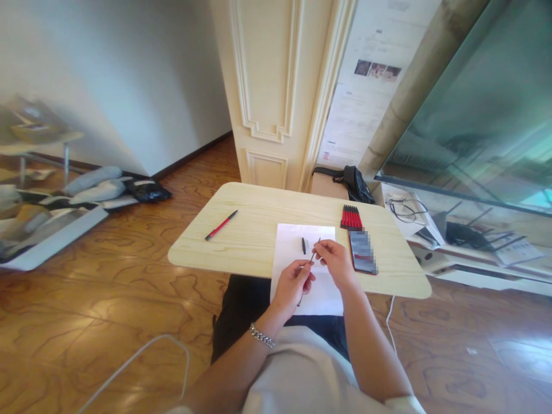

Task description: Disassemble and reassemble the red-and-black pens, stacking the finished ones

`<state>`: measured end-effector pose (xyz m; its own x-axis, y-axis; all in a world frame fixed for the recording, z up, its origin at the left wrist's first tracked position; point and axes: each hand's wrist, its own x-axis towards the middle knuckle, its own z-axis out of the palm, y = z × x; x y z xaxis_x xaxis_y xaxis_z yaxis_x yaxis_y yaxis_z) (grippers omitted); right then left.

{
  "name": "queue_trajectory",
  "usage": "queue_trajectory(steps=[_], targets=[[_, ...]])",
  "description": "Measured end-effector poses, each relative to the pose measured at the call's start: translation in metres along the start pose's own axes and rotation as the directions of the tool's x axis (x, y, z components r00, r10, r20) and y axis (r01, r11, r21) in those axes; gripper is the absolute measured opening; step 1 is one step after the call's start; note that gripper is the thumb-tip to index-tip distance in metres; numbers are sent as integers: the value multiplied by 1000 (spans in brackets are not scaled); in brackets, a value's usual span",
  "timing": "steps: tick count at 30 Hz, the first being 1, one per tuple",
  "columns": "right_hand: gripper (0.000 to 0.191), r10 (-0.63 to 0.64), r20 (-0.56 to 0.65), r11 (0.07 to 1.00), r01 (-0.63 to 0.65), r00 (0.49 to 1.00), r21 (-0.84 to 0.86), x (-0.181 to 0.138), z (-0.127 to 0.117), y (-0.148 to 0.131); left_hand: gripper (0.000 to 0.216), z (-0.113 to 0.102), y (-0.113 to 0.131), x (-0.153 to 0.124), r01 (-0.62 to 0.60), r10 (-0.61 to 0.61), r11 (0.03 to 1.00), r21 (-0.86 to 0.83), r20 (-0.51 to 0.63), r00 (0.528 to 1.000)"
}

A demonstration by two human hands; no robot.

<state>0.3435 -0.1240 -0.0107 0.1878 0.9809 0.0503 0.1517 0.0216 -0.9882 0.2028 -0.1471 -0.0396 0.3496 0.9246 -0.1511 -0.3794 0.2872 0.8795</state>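
Observation:
Between both hands runs a thin dark rod (312, 257) that looks like a pen refill, slanting over the sheet of white paper (287, 241). My left hand (294, 282) pinches its middle, and the lower end sticks out beneath the fingers. Higher up, the fingertips of my right hand (334, 259) are closed on it near its upper end. Just beyond the hands, a black pen cap (303, 245) lies on the paper. Whether my left palm hides anything else, I cannot tell.
On the light wooden table (250, 253) a red pen (221, 225) lies at the left. Several red pens (351, 217) lie side by side at the right, above a phone (362, 251). A black bag (357, 183) sits behind the table; a white cable (390, 322) hangs at its right.

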Motion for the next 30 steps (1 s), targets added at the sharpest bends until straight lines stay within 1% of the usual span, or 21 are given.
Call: queue_trajectory(steps=[2, 3, 4, 6, 9, 11, 13, 15, 16, 18, 19, 21, 22, 23, 24, 26, 28, 30], targets=[[33, 20, -69, 999, -17, 997, 43, 16, -8, 1, 36, -2, 0, 0, 2, -2, 1000, 7, -10, 1000], [33, 26, -100, 1000, -24, 995, 17, 24, -11, 2, 35, -3, 0, 0, 2, -2, 1000, 7, -19, 1000], [33, 32, -119, 998, -37, 992, -43, 31, -14, 4, 35, -4, 1, 1, 3, -3, 1000, 4, -28, 1000], [31, 40, -119, 971, -67, 992, -230, 42, -16, 9, 35, -6, 3, 1, 7, -7, 1000, -12, -36, 999], [25, 28, -92, 858, -71, 995, -508, 48, -11, 18, 35, -6, 5, 2, 15, -16, 999, -51, -29, 999], [21, 6, -102, 784, -68, 995, -617, 47, -3, 22, 35, -5, 7, 1, 25, -27, 996, -83, -21, 999], [19, -19, -118, 742, -65, 993, -667, 45, 3, 24, 37, -5, 9, 1, 42, -45, 992, -115, -18, 999], [18, -50, -133, 737, -53, 990, -674, 42, 6, 23, 39, -4, 12, 0, 64, -67, 988, -140, -17, 998], [18, -68, -143, 749, -44, 987, -661, 39, 7, 22, 40, -3, 14, 0, 74, -78, 986, -152, -17, 997], [22, -81, -160, 815, -27, 984, -579, 32, 7, 19, 43, -2, 18, 0, 93, -98, 980, -175, -21, 995], [26, -68, -155, 867, -19, 986, -498, 26, 7, 18, 44, -1, 20, 0, 100, -106, 978, -184, -27, 994], [34, 0, -93, 966, -25, 996, -258, 13, 10, 16, 44, 2, 23, -1, 106, -117, 977, -183, -54, 992], [37, 45, -46, 991, -50, 998, -120, 5, 11, 16, 44, 3, 24, -1, 107, -121, 979, -171, -74, 990], [40, 85, -4, 996, -85, 996, 9, -2, 14, 16, 43, 5, 25, 0, 107, -123, 982, -156, -97, 988], [41, 120, 28, 985, -122, 992, 123, -9, 16, 17, 42, 6, 25, 0, 106, -123, 985, -140, -117, 985], [42, 172, 76, 932, -187, 982, 310, -21, 22, 17, 39, 9, 25, 0, 103, -119, 989, -108, -145, 982], [40, 193, 142, 859, -237, 971, 453, -27, 26, 16, 38, 12, 25, 1, 96, -108, 992, -85, -144, 984], [37, 183, 221, 788, -277, 958, 549, -30, 27, 13, 38, 13, 26, 1, 84, -92, 994, -67, -131, 987]])
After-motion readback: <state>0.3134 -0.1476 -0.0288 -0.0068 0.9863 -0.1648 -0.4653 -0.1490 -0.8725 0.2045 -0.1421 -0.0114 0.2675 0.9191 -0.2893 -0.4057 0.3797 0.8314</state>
